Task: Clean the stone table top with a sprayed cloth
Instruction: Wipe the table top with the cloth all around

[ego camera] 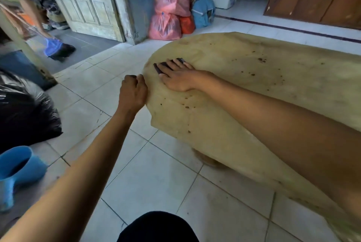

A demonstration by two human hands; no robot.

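1. While the right hand [176,79] lies flat on the stone table top [244,85], its fingers are stretched out straight and slightly spread, pressing a dark cloth [166,65] against the slab.
2. Only dark edges of the cloth show beyond the fingertips and between the fingers; the rest is hidden under the palm.
3. Just beside the thumb, the left hand [132,93] curls over the rounded rim of the slab, fingers bent together and gripping the edge, likely to steady the person.
4. Dark specks dot the stone past the fingers on the far side and back towards the wrist, so much wiping appears to remain.
5. Judging by its look, the cloth is soft, thin and limp; it should bunch or slide out unless flat fingers pin it across its middle.
6. By contrast, the slab looks heavy and rigid and should not shift under pressure.
7. Whether the cloth is damp cannot be told.
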